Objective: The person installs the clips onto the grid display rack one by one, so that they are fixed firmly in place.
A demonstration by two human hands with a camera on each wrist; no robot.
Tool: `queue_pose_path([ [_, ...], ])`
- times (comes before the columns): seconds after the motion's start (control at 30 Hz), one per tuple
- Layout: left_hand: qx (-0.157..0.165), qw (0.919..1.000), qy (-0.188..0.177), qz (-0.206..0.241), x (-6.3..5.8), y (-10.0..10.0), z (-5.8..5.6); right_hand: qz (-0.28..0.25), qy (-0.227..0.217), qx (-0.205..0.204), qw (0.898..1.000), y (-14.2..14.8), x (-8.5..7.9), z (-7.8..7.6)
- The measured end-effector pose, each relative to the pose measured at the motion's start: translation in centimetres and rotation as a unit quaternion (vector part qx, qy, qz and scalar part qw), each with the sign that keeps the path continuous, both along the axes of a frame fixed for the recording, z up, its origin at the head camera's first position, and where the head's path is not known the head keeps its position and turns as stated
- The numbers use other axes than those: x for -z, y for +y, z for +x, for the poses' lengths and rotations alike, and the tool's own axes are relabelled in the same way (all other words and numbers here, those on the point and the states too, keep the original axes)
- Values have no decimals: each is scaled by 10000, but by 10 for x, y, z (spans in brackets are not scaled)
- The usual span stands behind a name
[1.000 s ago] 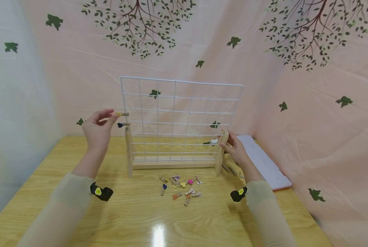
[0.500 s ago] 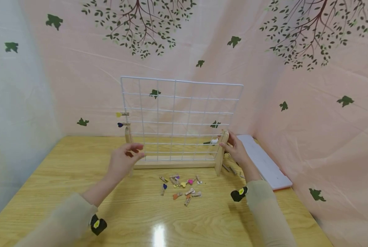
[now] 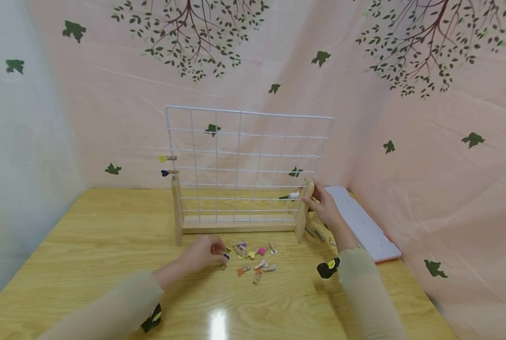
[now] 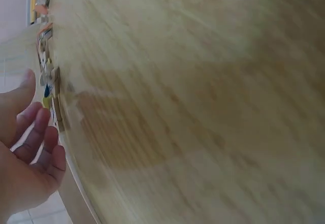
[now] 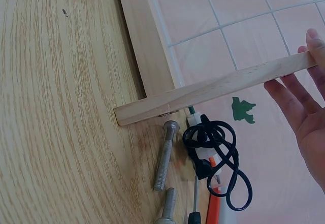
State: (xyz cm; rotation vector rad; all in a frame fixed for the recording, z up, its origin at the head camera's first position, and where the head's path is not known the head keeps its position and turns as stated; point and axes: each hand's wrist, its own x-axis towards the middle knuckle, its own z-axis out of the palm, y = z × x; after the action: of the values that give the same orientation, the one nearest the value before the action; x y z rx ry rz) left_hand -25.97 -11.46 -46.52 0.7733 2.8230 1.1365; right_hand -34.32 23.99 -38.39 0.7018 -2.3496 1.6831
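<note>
A white wire grid [image 3: 240,112] stands upright in a wooden base [image 3: 236,228]. My right hand [image 3: 326,206] grips the top of the right wooden post [image 5: 218,89], thumb on one side and fingers on the other. My left hand [image 3: 198,255] is low over the table at the left end of a scatter of mini clothespins, thumb and fingers apart. Right at its fingertips are a clothespin with a dark blue heart [image 3: 226,257] and a yellow one [image 4: 46,102]. Clipped to the grid's left edge are a yellow-heart clothespin [image 3: 163,158] and a dark blue-heart clothespin [image 3: 165,173].
More clothespins, with pink [image 3: 261,251], orange [image 3: 241,271] and white trims, lie in front of the base. Beyond the right post are metal bolts [image 5: 165,158], a coiled black cable [image 5: 228,158] and a white board [image 3: 361,222]. A printed cloth hangs behind.
My left hand has left the yellow-heart clothespin, which stays on the grid's left edge, and has come down and right to the clothespins on the table. My right hand has kept its place.
</note>
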Motion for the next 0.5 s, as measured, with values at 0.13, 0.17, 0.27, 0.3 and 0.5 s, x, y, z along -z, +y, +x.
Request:
queue_pose_path([
  [0.13, -55, 9997, -68, -216, 4, 7, 0, -39, -3, -63, 10000, 0, 0, 1],
  [0.17, -70, 9997, -90, -227, 5, 8, 0, -29, 15, -82, 10000, 0, 1, 1],
  [0.27, -75, 9998, -35, -192, 5, 11, 1, 4, 109, -107, 9999, -1, 1, 1],
  [0.3, -87, 9998, -14, -185, 5, 12, 2, 38, 144, -115, 9998, -1, 1, 1],
  [0.5, -134, 9998, -59, 156, 2, 9, 1, 80, 145, -44, 9999, 0, -1, 1],
])
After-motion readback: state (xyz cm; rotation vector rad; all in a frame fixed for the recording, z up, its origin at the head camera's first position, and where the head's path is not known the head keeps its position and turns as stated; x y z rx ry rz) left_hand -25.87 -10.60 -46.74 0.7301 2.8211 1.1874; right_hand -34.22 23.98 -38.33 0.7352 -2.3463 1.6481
